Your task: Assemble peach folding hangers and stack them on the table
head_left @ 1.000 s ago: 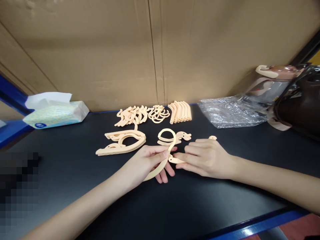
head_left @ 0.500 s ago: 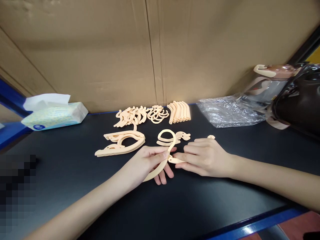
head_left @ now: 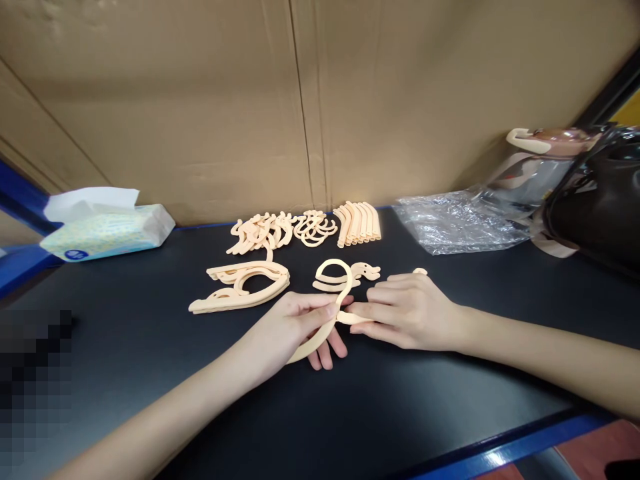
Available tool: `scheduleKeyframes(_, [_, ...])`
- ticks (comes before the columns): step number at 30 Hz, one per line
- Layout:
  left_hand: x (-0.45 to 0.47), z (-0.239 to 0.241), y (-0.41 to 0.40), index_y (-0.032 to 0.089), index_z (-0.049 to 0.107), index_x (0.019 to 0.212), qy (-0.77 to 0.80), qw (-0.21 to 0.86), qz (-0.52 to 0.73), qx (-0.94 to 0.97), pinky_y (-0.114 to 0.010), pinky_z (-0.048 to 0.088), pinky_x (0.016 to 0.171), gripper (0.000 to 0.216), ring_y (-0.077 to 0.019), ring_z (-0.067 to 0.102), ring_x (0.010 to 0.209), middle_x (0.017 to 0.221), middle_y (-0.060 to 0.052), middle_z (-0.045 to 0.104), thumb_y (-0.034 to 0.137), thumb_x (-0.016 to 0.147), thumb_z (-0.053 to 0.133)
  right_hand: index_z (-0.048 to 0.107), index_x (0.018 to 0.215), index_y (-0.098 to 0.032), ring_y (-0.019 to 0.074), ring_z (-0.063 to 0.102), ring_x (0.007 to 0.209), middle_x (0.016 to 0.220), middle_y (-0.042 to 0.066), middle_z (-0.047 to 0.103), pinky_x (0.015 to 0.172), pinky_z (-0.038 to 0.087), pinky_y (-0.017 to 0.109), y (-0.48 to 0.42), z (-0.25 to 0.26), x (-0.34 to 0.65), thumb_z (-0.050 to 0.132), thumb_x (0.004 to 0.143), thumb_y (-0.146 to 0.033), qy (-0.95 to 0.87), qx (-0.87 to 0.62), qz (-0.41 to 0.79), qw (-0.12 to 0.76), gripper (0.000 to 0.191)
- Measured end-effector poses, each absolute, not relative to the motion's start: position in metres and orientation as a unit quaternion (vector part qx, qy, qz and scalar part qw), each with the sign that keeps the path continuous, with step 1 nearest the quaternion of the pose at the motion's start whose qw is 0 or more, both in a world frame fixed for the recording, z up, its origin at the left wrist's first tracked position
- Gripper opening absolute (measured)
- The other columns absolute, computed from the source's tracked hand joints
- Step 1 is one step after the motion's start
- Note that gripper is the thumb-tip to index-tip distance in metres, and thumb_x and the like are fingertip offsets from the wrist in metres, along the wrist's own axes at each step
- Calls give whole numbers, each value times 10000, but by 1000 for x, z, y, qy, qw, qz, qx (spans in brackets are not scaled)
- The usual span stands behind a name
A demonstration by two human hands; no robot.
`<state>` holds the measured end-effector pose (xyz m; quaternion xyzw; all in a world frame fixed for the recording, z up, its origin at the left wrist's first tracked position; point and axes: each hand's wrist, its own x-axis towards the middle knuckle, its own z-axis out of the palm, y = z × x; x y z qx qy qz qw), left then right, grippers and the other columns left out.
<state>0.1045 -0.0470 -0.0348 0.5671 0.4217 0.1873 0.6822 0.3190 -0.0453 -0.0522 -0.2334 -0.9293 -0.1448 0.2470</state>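
My left hand [head_left: 297, 323] pinches a cream plastic hanger piece [head_left: 315, 344], with a curved hook [head_left: 345, 277] rising above the thumb. The lower end of that piece is hidden by the hand. In my right hand [head_left: 417, 310] is a cream hanger arm [head_left: 354, 319], mostly covered by the fingers; its left end meets the hook's base at my left fingertips. Its far tip [head_left: 420, 271] shows past the knuckles. Just behind the hands lie loose curved hanger arms [head_left: 367, 272]. To the left, folded hangers [head_left: 263, 293] rest on the black table [head_left: 350, 413].
Along the cardboard wall [head_left: 225, 113] sit a pile of curved arms [head_left: 257, 230], a pile of hooks [head_left: 315, 230] and a row of bent tubes [head_left: 357, 223]. A tissue pack [head_left: 115, 230] is at left. Plastic wrap [head_left: 460, 223], a bottle [head_left: 530, 177] and a dark bag [head_left: 600, 207] are at right.
The hanger arm in my right hand has turned slightly, and the hole at its left end no longer shows. My right hand has shifted a touch upward and left; my left hand stays still.
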Motion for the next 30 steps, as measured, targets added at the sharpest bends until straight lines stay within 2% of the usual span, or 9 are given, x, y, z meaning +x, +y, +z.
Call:
scheduleKeyframes(6, [106, -33, -46, 126, 629, 1064, 427, 679, 173, 571, -217, 449, 453, 408, -130, 586, 476, 638, -53, 676, 441, 822, 539, 675, 923, -165, 106, 504, 570, 625, -6, 581, 560, 325, 243, -45, -50, 319, 483, 908, -354, -935, -239, -117, 235, 270])
scheduleKeyframes(14, [108, -31, -47, 126, 617, 847, 432, 664, 165, 587, -214, 439, 437, 387, -127, 586, 467, 651, -50, 664, 501, 777, 549, 633, 791, -155, 124, 499, 671, 681, 16, 573, 599, 341, 242, -43, -44, 318, 497, 891, -389, -927, -248, -98, 262, 289])
scheduleKeyframes(24, [107, -30, -47, 134, 573, 863, 418, 661, 147, 606, -205, 448, 462, 374, -118, 595, 483, 695, -54, 668, 496, 810, 498, 605, 878, -152, 167, 499, 822, 951, 74, 609, 730, 391, 294, -42, -41, 319, 511, 886, -351, -923, -262, -112, 260, 219])
scheduleKeyframes(30, [105, -32, -48, 140, 564, 875, 412, 663, 142, 608, -192, 446, 468, 340, -109, 599, 497, 707, -39, 665, 468, 836, 482, 610, 1000, -159, 166, 504, 809, 956, 71, 617, 717, 386, 294, -41, -42, 320, 509, 890, -359, -921, -271, -100, 260, 250])
